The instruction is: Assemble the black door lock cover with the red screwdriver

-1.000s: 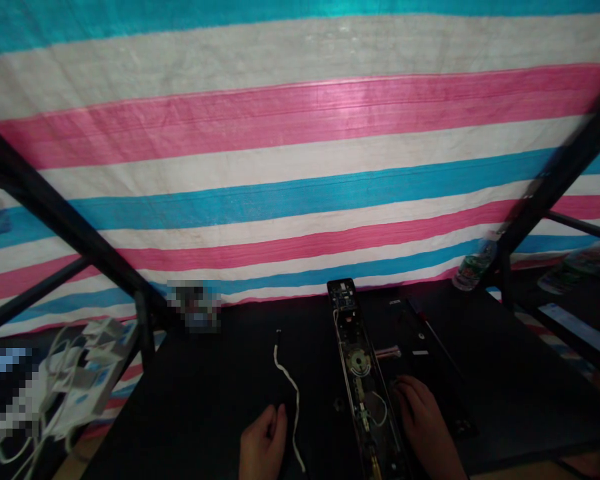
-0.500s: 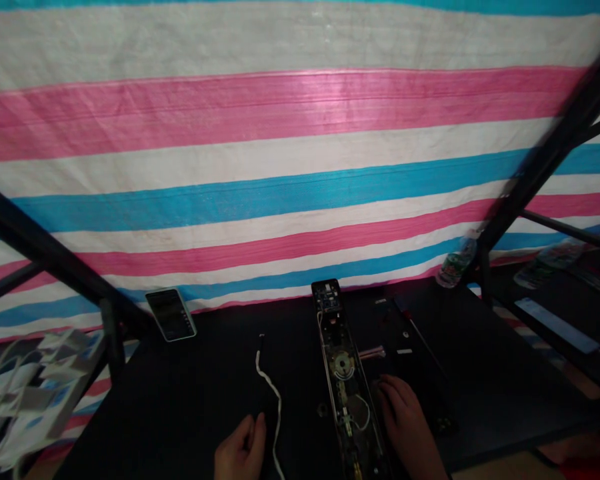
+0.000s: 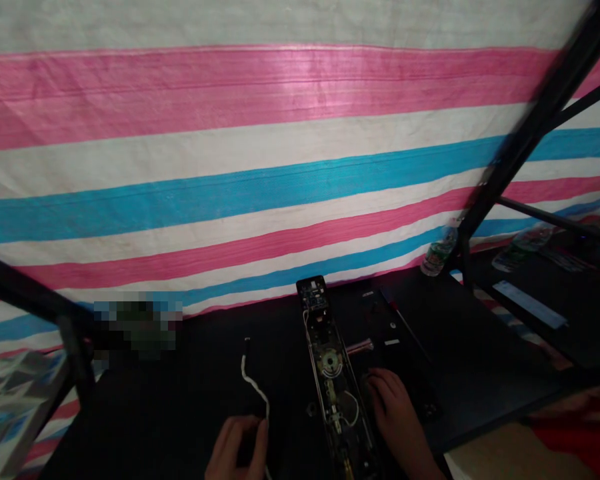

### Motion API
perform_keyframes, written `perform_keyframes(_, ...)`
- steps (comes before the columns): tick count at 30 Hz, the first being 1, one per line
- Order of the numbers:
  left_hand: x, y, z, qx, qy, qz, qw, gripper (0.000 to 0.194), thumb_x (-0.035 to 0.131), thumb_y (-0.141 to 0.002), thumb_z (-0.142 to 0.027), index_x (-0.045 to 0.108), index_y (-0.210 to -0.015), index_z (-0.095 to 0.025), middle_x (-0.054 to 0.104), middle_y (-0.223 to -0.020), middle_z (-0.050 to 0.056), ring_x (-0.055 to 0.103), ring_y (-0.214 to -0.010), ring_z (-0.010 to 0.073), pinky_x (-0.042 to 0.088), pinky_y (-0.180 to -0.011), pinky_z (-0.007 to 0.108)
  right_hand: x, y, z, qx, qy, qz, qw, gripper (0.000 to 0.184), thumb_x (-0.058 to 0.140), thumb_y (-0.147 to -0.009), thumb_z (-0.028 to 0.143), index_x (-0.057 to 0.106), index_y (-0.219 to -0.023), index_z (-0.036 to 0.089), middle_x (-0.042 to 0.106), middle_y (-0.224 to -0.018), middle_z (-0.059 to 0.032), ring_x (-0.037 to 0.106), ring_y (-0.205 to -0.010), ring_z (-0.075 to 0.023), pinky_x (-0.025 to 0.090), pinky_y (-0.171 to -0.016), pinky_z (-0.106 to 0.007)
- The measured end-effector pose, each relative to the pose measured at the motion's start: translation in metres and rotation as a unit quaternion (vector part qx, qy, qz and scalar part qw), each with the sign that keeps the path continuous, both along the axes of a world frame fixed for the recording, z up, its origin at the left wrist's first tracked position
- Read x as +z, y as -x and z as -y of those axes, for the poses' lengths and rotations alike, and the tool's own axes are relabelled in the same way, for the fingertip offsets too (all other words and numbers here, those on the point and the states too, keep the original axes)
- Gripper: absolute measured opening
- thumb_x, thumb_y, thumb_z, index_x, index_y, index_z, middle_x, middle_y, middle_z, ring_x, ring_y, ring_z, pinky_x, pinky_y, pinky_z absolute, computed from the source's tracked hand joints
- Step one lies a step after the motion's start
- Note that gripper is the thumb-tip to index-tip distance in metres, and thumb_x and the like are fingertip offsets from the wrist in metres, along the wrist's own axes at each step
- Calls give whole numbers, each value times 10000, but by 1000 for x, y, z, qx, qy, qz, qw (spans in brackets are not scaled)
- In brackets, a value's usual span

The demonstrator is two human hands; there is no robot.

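Two hands low: left hand (image 3: 237, 448), earlier apart from white cable (image 3: 253, 383), now pinches it, left of opened electronic lock housing (image 3: 330, 363); right hand (image 3: 393, 410) stays at housing's right side, grip hidden, cannot tell. Cable now in hand.

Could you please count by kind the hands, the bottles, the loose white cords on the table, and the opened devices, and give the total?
Hands: 2 (left hand, right hand)
Bottles: 2
White cord: 1
Opened device: 1
Total: 6

Striped sheeting (image 3: 260, 183) hangs behind a black table (image 3: 180, 393).
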State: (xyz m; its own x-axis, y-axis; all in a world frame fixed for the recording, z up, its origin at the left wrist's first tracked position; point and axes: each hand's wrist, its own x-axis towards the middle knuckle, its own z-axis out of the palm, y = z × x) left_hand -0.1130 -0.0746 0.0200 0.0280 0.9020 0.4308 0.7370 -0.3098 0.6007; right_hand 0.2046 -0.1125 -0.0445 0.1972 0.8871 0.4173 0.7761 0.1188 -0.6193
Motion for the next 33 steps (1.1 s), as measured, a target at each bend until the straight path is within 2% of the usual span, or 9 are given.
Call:
perform_keyframes(2, 7, -18, -4, -36, -17, -25, 999, 227, 634, -893, -424, 757, -942, -239, 732, -946, 63, 701, -887, 224, 586, -806, 320, 4, 1, 0, -2, 9, -9, 1000, 214, 476, -981, 189, 658, -1085, 232, 690, -1165, -101, 642, -1117, -261, 547, -994, -474)
perform_keyframes(4, 8, -38, -7, -70, 7, -60, 996, 235, 626, -895, -400, 771, -1013, -258, 746, -1007, 69, 691, -956, 254, 592, -851, 380, 8, 3, 1, -8, 19, -19, 1000, 213, 473, -982, 192, 648, -1096, 233, 685, -1165, -102, 640, -1117, -260, 544, -999, -474)
perform_keyframes(8, -7, -66, -7, -105, 110, -108, 983, 296, 583, -878, -248, 763, -1111, -227, 742, -1104, 97, 665, -1047, 284, 559, -952, 457, 12, 4, 0, -17, 24, -26, 999, 242, 466, -989, 201, 623, -1169, 239, 678, -1163, -105, 641, -1107, -265, 548, -990, -486)
perform_keyframes(11, -17, -72, -5, -115, 161, -111, 974, 357, 513, -872, -140, 758, -1124, -203, 723, -1122, 114, 660, -1045, 264, 553, -949, 427, 14, 4, -1, -13, 19, -22, 999, 263, 460, -990, 193, 623, -1190, 244, 674, -1170, -108, 638, -1113, -272, 548, -989, -498)
perform_keyframes(14, -17, -73, -6, -119, 179, -114, 970, 372, 487, -880, -115, 753, -1129, -190, 710, -1092, 115, 657, -1014, 252, 549, -927, 406, 17, 4, -2, -11, 25, -21, 999, 267, 468, -980, 170, 631, -1179, 241, 672, -1165, -105, 633, -1112, -270, 546, -993, -499)
perform_keyframes(21, -6, -82, -15, -131, 172, -113, 970, 296, 554, -874, -186, 761, -1085, -208, 701, -1044, 100, 652, -980, 264, 540, -905, 425, 23, 5, -2, -18, 41, -28, 999, 294, 468, -970, 137, 635, -1192, 234, 664, -1186, -99, 617, -1134, -262, 534, -1013, -496)
perform_keyframes(25, -4, -77, -24, -108, 164, -64, 978, 245, 572, -874, -267, 762, -1013, -200, 721, -1009, 94, 671, -955, 268, 555, -879, 422, 24, 6, -1, -17, 41, -23, 999, 311, 473, -982, 161, 616, -1249, 233, 656, -1211, -107, 611, -1146, -265, 534, -1013, -497)
perform_keyframes(28, 12, -70, -35, -72, 138, -6, 988, 297, 587, -886, -420, 757, -991, -200, 728, -992, 87, 689, -923, 262, 569, -852, 406, 26, 5, -1, -13, 39, -13, 999, 337, 471, -981, 159, 610, -1276, 243, 652, -1226, -108, 608, -1154, -270, 536, -1010, -498)
perform_keyframes(33, 59, -84, -55, -62, 70, 35, 995, 320, 602, -893, -475, 747, -1007, -213, 716, -960, 67, 675, -896, 238, 559, -862, 389, 28, 4, -1, -13, 39, -1, 999, 320, 483, -974, 144, 629, -1244, 233, 654, -1213, -110, 606, -1144, -268, 534, -1004, -495)
